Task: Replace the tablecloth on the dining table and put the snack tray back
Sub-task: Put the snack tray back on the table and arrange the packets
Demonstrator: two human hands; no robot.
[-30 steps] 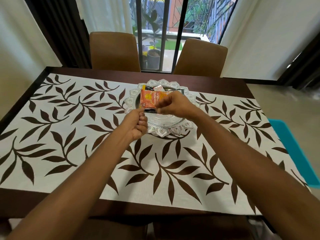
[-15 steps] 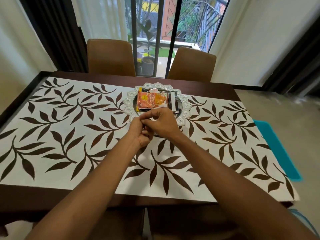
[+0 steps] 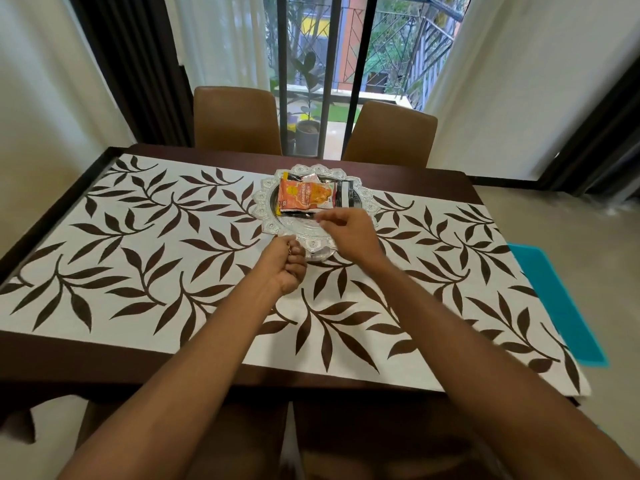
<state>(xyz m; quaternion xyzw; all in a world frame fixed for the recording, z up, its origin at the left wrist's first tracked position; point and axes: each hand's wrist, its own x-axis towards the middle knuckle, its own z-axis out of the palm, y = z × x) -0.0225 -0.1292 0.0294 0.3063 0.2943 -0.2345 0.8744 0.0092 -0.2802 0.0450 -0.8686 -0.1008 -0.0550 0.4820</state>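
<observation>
This is a home dining room. A dark brown wooden dining table [image 3: 433, 178] has tan padded chairs [image 3: 237, 119] at its far side. Sheer white curtains [image 3: 221, 46] flank a barred balcony door [image 3: 358, 81], with a potted green plant [image 3: 306, 128] outside.

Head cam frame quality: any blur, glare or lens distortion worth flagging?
Head view: fisheye bows the near edge of the dark wooden table and leans the black window bars; the right hand is slightly motion-smeared at its fingers; window daylight glints on the rim of the scalloped silver tray; shadows are soft.
</observation>
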